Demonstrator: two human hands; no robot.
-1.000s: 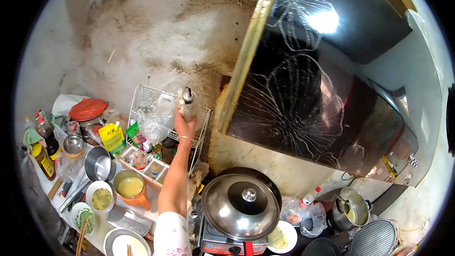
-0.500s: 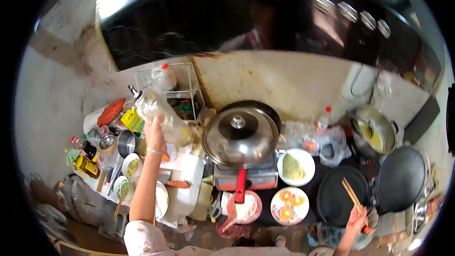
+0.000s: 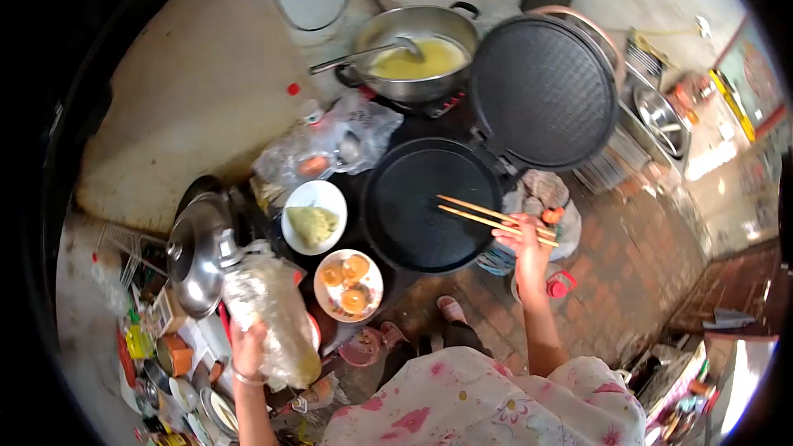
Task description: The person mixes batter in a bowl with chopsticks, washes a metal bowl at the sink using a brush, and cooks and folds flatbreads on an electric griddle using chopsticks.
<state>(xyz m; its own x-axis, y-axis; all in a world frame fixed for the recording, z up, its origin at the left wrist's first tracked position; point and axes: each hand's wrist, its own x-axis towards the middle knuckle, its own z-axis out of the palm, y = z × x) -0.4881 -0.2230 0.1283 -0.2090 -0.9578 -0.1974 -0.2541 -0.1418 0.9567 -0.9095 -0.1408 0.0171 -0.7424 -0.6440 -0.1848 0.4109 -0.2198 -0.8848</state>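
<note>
My left hand grips an oil bottle wrapped in clear plastic, with a metal spout and yellowish liquid low inside. The bottle is tilted beside the steel lid and a plate of round browned food. In my right hand is a pair of wooden chopsticks, their tips over the round black pan. The pan's hinged lid stands raised behind it. Near the pan, a white bowl holds a pale green mass.
A steel pot with yellow liquid and a ladle stands at the back. A domed steel lid is at the left. A crinkled plastic bag lies behind the bowl. Jars and bowls crowd the lower left.
The view has swung right toward the black pan. My left hand has carried the oil bottle right, away from the wire rack and past the domed lid. The chopsticks stay in my right hand.
</note>
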